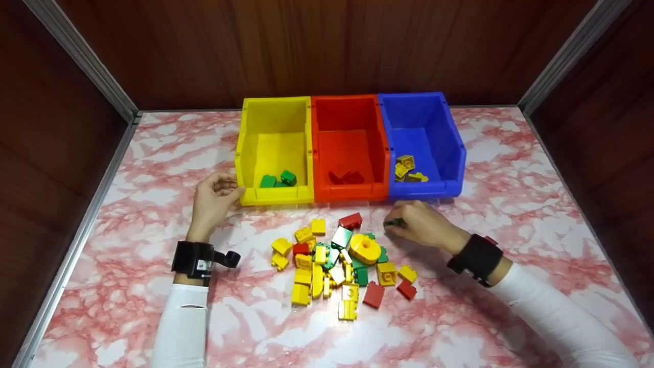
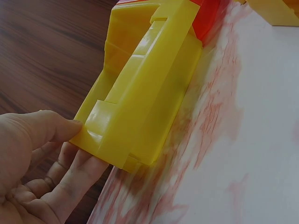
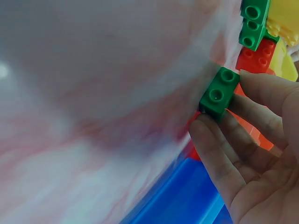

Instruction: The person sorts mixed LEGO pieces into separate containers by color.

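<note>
My left hand (image 1: 212, 202) is at the front left corner of the yellow bin (image 2: 135, 93), pinching it with the thumb on the outer corner and the fingers against the side. Just in front of the blue bin (image 1: 426, 190), my right hand (image 1: 421, 225) holds a green building block (image 3: 219, 93) between thumb and fingers. Two studs of that block show in the right wrist view. Close to its left lies a loose pile of yellow, red and green blocks, among them a round-holed yellow block (image 1: 365, 249) and a red block (image 1: 350, 221).
The red bin (image 1: 350, 193) stands between the yellow and blue bins, joined in a row. Green blocks (image 1: 288, 177) lie in the yellow bin, red blocks (image 1: 347, 177) in the red one, yellow blocks (image 1: 403, 166) in the blue one. Wooden walls surround the marbled table (image 1: 138, 255).
</note>
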`<action>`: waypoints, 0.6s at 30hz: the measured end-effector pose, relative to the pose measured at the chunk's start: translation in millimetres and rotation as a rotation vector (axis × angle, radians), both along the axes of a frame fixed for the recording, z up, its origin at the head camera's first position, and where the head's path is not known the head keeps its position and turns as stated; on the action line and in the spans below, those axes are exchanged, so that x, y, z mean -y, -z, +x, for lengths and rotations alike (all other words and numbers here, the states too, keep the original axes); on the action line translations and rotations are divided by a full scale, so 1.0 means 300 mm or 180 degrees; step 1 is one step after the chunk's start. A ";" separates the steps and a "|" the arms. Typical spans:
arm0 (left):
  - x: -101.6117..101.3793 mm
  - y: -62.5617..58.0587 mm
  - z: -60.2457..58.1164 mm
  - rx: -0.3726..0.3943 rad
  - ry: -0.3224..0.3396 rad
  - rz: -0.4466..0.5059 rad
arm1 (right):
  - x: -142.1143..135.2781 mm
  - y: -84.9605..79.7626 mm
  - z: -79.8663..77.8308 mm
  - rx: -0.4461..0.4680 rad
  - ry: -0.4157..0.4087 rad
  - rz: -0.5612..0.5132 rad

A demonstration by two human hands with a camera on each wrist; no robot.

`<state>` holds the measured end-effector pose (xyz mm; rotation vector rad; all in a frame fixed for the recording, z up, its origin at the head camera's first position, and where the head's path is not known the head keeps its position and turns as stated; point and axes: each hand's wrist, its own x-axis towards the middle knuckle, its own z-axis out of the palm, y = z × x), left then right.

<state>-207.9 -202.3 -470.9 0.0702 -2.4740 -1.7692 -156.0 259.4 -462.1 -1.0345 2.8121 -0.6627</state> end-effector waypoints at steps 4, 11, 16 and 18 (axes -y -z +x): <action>0.001 -0.003 0.002 0.0025 0.0022 -0.0031 | -0.039 0.001 0.027 0.0053 0.0051 -0.0038; 0.005 -0.005 0.004 0.0029 0.0023 -0.0123 | -0.065 -0.013 0.054 0.0091 0.0196 0.0060; 0.004 -0.005 0.004 0.0041 0.0032 -0.0092 | -0.061 -0.057 0.062 0.0055 0.0198 0.0252; 0.004 -0.006 0.004 0.0038 0.0032 -0.0076 | -0.055 -0.073 0.060 0.0064 0.0128 0.0315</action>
